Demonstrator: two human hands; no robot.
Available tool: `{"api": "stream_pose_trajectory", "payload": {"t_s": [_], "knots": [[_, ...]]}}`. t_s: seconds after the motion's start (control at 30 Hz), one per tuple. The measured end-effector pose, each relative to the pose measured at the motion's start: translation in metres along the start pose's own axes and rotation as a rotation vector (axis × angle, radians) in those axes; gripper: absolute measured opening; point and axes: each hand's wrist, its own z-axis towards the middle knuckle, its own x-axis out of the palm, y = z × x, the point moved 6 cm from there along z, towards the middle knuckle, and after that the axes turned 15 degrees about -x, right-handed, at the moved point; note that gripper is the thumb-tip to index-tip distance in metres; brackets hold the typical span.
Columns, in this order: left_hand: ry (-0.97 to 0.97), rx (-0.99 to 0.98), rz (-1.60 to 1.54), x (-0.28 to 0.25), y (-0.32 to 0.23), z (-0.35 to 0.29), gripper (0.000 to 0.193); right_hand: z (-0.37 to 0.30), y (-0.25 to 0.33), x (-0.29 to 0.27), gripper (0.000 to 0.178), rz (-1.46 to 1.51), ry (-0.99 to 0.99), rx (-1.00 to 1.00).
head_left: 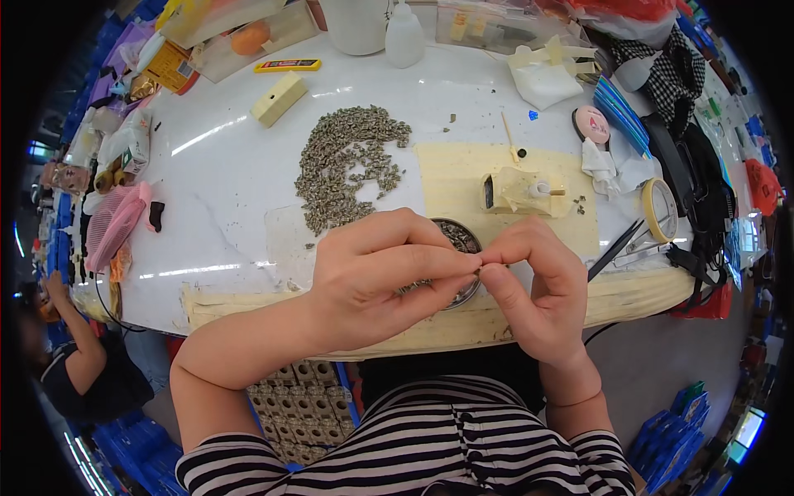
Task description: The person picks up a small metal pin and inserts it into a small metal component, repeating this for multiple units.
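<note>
My left hand (393, 269) and my right hand (546, 302) meet fingertip to fingertip at the table's near edge. Both are closed in a pinch. Something tiny seems to be between the fingertips, too small and covered to name. Right under them stands a round dish (466, 296) with small metal parts (456, 236) in it, partly hidden by my hands. Beyond my left hand spreads a large loose pile of small grey metal parts (339, 165). Past my right hand, a tape-covered block (521, 192) with a white peg on top rests on a cream sheet (447, 169).
Right of the sheet lie black tweezers (616, 250), a tape roll (659, 210) and a round pink-lidded container (591, 124). At the back are a cream block (279, 99), a yellow cutter (287, 65) and a white bottle (404, 37). Another person (83, 364) sits at far left.
</note>
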Motion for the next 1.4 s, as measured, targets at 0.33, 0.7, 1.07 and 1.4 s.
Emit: {"api": "stream_pose_trajectory", "payload": {"t_s": [0.33, 0.7, 1.07, 1.4], "knots": [[-0.066, 0.136, 0.178, 0.002, -0.008, 0.000, 0.026, 0.000, 0.005, 0.001, 0.009, -0.150, -0.002, -0.072], [-0.095, 0.150, 0.231, 0.002, -0.012, -0.002, 0.026, -0.002, 0.015, 0.004, 0.010, -0.319, 0.032, -0.176], [0.034, -0.031, -0.020, 0.003, -0.004, 0.002, 0.026, -0.009, -0.001, 0.002, 0.005, 0.075, -0.001, 0.036], [-0.043, 0.071, 0.167, 0.003, -0.007, -0.001, 0.025, -0.004, 0.012, 0.003, 0.011, -0.322, 0.009, -0.227]]}}
